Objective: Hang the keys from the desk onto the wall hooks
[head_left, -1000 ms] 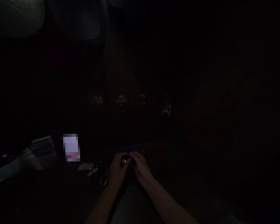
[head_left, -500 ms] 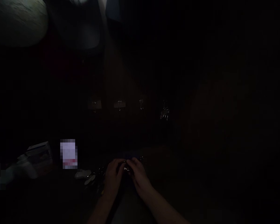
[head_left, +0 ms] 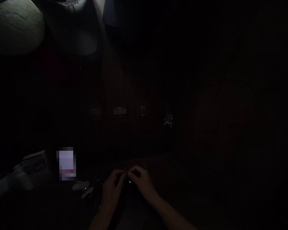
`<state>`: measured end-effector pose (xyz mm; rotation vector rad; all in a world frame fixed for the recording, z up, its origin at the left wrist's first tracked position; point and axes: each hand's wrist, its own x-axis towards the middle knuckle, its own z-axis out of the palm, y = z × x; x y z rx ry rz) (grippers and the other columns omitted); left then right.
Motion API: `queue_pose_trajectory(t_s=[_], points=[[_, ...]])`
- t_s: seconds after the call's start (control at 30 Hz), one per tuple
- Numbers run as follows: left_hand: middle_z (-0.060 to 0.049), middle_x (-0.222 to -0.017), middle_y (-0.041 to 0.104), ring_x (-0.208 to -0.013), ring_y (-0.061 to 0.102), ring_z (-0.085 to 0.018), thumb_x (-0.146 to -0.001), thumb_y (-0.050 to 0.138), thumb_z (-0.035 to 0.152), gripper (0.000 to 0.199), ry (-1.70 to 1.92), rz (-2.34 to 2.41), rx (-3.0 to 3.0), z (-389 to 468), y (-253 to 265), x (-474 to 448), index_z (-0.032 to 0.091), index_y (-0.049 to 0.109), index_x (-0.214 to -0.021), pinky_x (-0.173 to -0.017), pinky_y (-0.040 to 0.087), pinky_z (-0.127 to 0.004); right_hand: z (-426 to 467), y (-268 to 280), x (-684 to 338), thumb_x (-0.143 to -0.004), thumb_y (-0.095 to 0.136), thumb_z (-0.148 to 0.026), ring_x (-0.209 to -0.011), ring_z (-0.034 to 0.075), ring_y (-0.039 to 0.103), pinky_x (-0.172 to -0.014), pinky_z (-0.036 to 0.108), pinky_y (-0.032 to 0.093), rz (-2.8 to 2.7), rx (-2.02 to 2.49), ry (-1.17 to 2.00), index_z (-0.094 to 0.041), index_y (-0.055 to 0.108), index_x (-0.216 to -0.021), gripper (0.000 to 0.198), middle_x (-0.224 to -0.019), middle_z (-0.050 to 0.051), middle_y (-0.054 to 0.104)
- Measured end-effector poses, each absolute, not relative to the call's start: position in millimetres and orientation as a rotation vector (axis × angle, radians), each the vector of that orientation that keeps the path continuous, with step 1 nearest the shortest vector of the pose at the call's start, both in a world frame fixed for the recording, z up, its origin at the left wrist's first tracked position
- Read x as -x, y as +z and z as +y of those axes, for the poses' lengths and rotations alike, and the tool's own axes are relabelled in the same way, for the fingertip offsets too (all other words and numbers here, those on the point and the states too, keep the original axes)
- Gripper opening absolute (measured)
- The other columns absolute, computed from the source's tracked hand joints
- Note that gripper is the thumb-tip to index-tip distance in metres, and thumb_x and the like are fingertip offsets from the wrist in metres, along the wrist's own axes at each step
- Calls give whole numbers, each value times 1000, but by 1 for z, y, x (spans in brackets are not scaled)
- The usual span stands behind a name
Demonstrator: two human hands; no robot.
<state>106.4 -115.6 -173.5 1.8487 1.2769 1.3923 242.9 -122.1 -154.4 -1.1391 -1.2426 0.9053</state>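
Shiny piece (head_left: 130,181): too dark to name, between left hand (head_left: 111,188) at nine o'clock and right hand (head_left: 144,182) at three.
Thumbs, forefingers: pressed together, seemingly pinching it.
Fingerwork: close handling, I'd judge; next calls for steadiness.
Metal cluster (head_left: 168,120): one o'clock.

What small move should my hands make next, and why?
Perhaps shift the left hand and right hand together toward the bright panel for light: their fingertips are close together, and the small glinting thing just below them in view is too dark to identify.
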Motion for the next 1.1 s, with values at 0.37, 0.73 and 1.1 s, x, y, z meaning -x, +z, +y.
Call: queue_pose_trajectory(t_s=[0.37,0.73,1.1], points=[[-2,-88,71,-83,66,-21,-82,49,39,24,1315,1297,-1900,-104,-187,-105,24,66,-89,-77,52,-33,-48,-40,-314,-68,65,-39,-69,16,62,-65,27,45,-1015,856,634,-21,59,-75,21,-71,0,68],[-3,-89,71,-85,66,-20,-84,47,38,23,1274,1289,-1899,-104,-185,-106,24,65,-89,-75,52,-31,-14,-15,-313,-67,66,-35,-61,15,61,-59,26,46,-978,883,628,-18,60,-72,19,-61,-1,64],[-3,-89,70,-83,65,-20,-85,47,37,23,1225,1300,-1971,-101,-191,-105,25,65,-92,-76,52,-31,-20,-85,-327,-64,66,-39,-52,11,55,-53,24,37,-1008,1024,729,-20,60,-72,22,-62,-1,66]])
